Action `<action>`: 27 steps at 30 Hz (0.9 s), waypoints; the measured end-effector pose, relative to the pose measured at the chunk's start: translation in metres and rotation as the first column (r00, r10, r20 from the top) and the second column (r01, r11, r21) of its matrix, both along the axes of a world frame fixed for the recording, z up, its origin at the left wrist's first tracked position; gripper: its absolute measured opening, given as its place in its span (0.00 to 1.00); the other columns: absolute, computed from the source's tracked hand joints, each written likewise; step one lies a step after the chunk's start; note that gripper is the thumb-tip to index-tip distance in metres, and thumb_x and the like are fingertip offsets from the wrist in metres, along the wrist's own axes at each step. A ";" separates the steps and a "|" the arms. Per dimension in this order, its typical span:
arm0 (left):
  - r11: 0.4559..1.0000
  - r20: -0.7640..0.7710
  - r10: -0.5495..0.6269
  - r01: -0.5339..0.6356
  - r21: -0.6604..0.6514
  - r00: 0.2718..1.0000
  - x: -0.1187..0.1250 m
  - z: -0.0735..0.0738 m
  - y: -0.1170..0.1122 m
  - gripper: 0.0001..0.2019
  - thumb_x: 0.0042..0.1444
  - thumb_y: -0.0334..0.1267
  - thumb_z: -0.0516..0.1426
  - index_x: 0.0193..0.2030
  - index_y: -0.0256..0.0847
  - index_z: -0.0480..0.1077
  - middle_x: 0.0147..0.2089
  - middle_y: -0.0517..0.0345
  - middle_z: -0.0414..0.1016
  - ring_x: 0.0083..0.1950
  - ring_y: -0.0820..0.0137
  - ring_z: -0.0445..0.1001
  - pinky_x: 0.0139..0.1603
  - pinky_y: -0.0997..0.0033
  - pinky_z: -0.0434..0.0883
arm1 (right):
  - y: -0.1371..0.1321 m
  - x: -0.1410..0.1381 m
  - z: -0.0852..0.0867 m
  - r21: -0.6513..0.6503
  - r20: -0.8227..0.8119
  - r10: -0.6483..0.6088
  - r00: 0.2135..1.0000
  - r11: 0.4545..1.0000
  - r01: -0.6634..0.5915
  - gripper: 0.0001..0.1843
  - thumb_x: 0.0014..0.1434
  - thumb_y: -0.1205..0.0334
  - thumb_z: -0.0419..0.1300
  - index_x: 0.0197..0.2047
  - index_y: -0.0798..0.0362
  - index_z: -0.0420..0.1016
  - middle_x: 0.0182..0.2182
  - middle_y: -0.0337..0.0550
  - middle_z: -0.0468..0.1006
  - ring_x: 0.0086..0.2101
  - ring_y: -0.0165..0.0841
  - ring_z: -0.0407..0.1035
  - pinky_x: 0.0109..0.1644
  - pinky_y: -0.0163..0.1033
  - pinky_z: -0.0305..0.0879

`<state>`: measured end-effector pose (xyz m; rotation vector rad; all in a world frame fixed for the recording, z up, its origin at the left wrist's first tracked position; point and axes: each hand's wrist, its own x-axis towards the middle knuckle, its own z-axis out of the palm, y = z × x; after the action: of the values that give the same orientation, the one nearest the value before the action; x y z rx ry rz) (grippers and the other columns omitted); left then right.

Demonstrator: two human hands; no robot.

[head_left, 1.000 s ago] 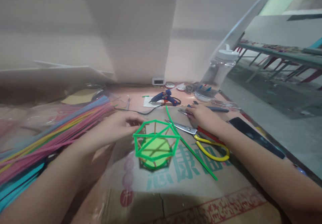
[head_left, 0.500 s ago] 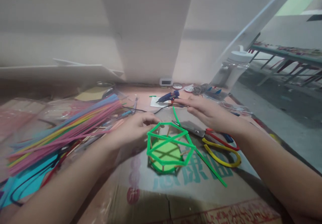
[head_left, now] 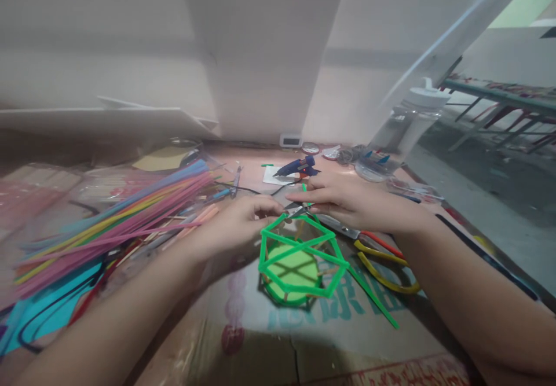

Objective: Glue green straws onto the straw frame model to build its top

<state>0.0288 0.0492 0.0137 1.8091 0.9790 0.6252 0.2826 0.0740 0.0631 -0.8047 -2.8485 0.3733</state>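
A green straw frame (head_left: 304,253) stands on cardboard, built over a light green disc (head_left: 292,273) with thin wooden sticks as uprights. My left hand (head_left: 241,227) is closed, pinching the frame's far top corner. My right hand (head_left: 354,203) reaches in from the right, its fingers pressed together on a small metal cutter (head_left: 297,208) right at that corner. A long loose green straw (head_left: 369,296) runs from under my right hand down to the front right.
Yellow-and-red-handled scissors (head_left: 384,267) lie right of the frame, under my right forearm. A bundle of coloured straws (head_left: 121,218) fans out at left. A blue glue gun (head_left: 299,167) and a clear bottle (head_left: 410,128) stand behind. The printed cardboard (head_left: 260,339) covers the table; white boards rise behind.
My right hand came back from the tools at the far right to the frame's top corner, now with the small cutter. My left hand stayed on the frame. The view shifted slightly.
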 end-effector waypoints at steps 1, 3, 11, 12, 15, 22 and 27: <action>1.000 0.010 -0.001 0.001 -0.007 1.000 0.000 0.000 0.000 0.11 0.60 0.46 0.61 0.41 0.41 0.81 0.45 0.53 0.83 0.47 0.62 0.80 0.46 0.66 0.76 | -0.001 -0.001 -0.001 -0.004 -0.012 0.009 1.000 1.000 -0.009 0.23 0.72 0.63 0.52 0.68 0.44 0.70 0.47 0.49 0.76 0.46 0.40 0.68 0.49 0.45 0.64; 1.000 0.010 -0.006 0.006 0.004 1.000 0.001 0.000 -0.001 0.12 0.61 0.47 0.61 0.41 0.42 0.81 0.45 0.53 0.83 0.47 0.62 0.80 0.44 0.67 0.76 | -0.002 -0.004 -0.002 -0.009 -0.037 0.024 0.999 1.000 -0.025 0.24 0.72 0.66 0.52 0.67 0.45 0.71 0.45 0.49 0.75 0.44 0.40 0.68 0.48 0.44 0.64; 0.999 0.006 0.001 -0.001 0.043 1.000 0.000 -0.001 0.001 0.11 0.60 0.46 0.62 0.41 0.42 0.81 0.44 0.53 0.83 0.46 0.63 0.80 0.46 0.67 0.75 | -0.001 -0.002 -0.005 0.020 -0.034 0.021 0.999 1.000 -0.021 0.21 0.73 0.65 0.50 0.64 0.49 0.75 0.44 0.50 0.76 0.44 0.40 0.69 0.47 0.44 0.64; 1.000 0.015 0.004 -0.005 0.025 1.000 0.000 -0.001 0.000 0.11 0.60 0.46 0.62 0.41 0.42 0.81 0.44 0.53 0.83 0.46 0.63 0.80 0.45 0.67 0.75 | -0.002 -0.001 -0.004 0.026 -0.031 0.023 0.999 0.999 -0.022 0.21 0.73 0.64 0.50 0.63 0.50 0.75 0.45 0.51 0.77 0.44 0.40 0.69 0.48 0.45 0.64; 1.000 0.051 0.005 -0.003 -0.023 0.999 0.001 -0.002 -0.002 0.10 0.60 0.45 0.61 0.41 0.42 0.81 0.44 0.54 0.83 0.46 0.63 0.80 0.44 0.68 0.75 | -0.003 0.000 -0.003 0.025 -0.033 0.016 0.999 1.000 -0.015 0.20 0.74 0.63 0.49 0.63 0.48 0.76 0.46 0.50 0.77 0.45 0.40 0.69 0.49 0.45 0.65; 1.000 0.006 0.016 -0.016 0.015 1.000 0.000 -0.003 -0.001 0.11 0.60 0.44 0.61 0.42 0.42 0.81 0.47 0.53 0.84 0.48 0.63 0.80 0.45 0.68 0.75 | -0.004 0.002 -0.002 0.001 -0.057 0.011 0.998 1.000 -0.011 0.21 0.72 0.65 0.52 0.65 0.45 0.74 0.48 0.49 0.78 0.47 0.40 0.70 0.50 0.45 0.65; 1.000 -0.002 -0.001 0.001 0.002 1.000 0.001 0.000 -0.004 0.12 0.60 0.46 0.61 0.43 0.42 0.81 0.45 0.55 0.84 0.47 0.62 0.80 0.44 0.69 0.75 | -0.003 -0.002 -0.007 -0.001 -0.096 0.056 0.994 0.998 -0.057 0.21 0.72 0.66 0.52 0.63 0.47 0.75 0.42 0.48 0.77 0.43 0.38 0.69 0.47 0.43 0.63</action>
<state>0.0298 0.0455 0.0139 1.8123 0.9793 0.6238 0.2808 0.0710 0.0557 -0.6883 -2.7862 0.4131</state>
